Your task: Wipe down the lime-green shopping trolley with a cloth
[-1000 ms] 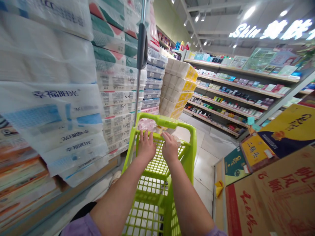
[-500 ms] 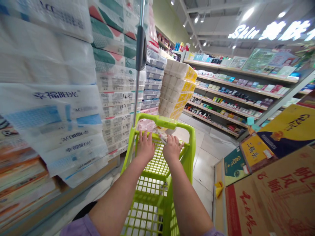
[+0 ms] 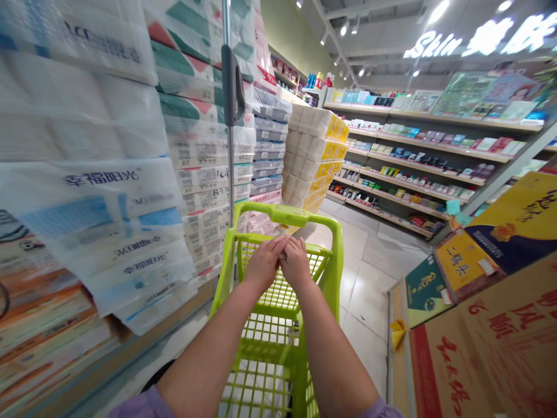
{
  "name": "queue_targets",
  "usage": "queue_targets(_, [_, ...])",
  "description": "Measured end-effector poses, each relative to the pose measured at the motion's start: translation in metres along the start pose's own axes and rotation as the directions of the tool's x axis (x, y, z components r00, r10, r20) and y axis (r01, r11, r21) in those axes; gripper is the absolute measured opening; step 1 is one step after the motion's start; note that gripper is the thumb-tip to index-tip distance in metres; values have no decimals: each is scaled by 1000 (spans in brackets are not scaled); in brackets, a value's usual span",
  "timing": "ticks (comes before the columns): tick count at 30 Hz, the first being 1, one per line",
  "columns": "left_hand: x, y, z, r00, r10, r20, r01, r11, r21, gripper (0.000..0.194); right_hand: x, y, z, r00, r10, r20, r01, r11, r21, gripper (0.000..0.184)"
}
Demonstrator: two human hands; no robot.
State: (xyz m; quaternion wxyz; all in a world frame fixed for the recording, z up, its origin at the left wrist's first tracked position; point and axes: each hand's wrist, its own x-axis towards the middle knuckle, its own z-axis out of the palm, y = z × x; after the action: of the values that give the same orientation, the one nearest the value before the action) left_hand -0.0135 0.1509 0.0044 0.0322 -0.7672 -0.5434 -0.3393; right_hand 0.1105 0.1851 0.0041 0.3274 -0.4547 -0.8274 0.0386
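the left grip and right grip are held together at centre, touching; whether anything is clamped cannot be told. beneath, at lower centre, the green cart is flanked by wrapped packs at left, boxes at lower right.

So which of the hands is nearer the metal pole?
Left: the left hand is to the right of the metal pole; the right hand is farther right.
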Motion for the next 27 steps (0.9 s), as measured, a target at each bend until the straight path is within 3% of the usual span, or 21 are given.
queue_targets(2, [0,-3,-2,996,-82,-32,81,996,-31,58,0,2,-3,999,15,-32,-15,1000,-13,36])
queue_targets(5, [-1,-9,-7,951,-277,-136,267,959,-91,61,1,8,-6,984,158,-82,-162,986,-43,44])
queue_targets(7, [0,-12,-14,877,-368,-310,335,929,-156,65,1,11,-7,952,290,-101,-299,950,-86,43])
queue_targets(9, [1,-12,-21,764,-411,-497,380,910,-168,65,1,13,-8,922,379,-81,-387,911,-143,41])
queue_targets(11, [3,-11,-25,665,-475,-577,507,854,-119,61,2,12,-8,915,400,-41,-401,898,-181,40])
queue_targets(12, [3,-11,-25,649,-514,-561,580,811,-72,58,2,11,-7,918,397,-29,-395,899,-189,40])
queue_targets(14, [3,-9,-22,677,-570,-465,667,742,62,55,2,9,-7,922,387,-23,-384,904,-190,40])
queue_targets(17, [1,-9,-14,777,-544,-316,623,733,272,57,2,8,-8,922,387,-21,-385,905,-184,42])
queue_targets(19, [-1,-10,-12,805,-521,-283,593,724,352,57,1,7,-9,921,389,-19,-385,904,-185,42])
queue_targets(22, [-3,-11,-13,832,-489,-260,554,724,410,59,1,6,-10,923,385,-19,-381,905,-190,40])
queue_targets(27, [-6,-16,-8,902,-403,-156,431,805,407,60,0,2,-13,927,374,-28,-373,913,-163,38])
